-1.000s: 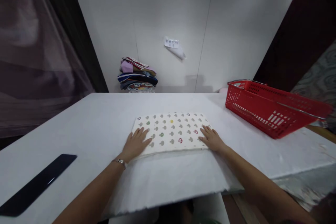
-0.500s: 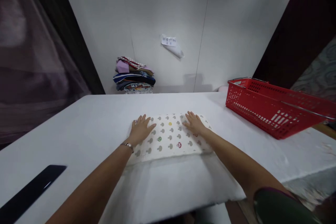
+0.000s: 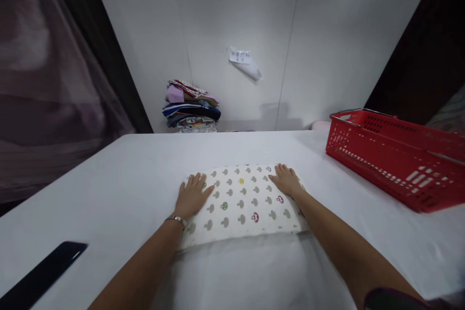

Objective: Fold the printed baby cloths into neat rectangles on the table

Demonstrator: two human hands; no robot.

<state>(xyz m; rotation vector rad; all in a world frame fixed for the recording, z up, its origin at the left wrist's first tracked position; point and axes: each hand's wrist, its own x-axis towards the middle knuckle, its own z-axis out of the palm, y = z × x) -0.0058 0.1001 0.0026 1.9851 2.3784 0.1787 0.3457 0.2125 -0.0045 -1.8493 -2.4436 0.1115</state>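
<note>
A folded white cloth printed with grey mushrooms and a few red, green and yellow ones lies flat on the white table. My left hand rests on its left end, palm down with the fingers spread, a bracelet on the wrist. On the far right corner of the cloth lies my right hand, also flat with fingers apart. Neither hand grips anything. Plain white material shows between the cloth and me; I cannot tell whether it belongs to the cloth.
At right a red plastic basket with wire handles stands on the white table. A stack of folded clothes sits by the back wall. A dark flat object lies at the near left. A paper label hangs on the wall.
My right hand has slid outward to the cloth's far right corner. More of the printed cloth shows between my hands. The whole view has shifted slightly.
</note>
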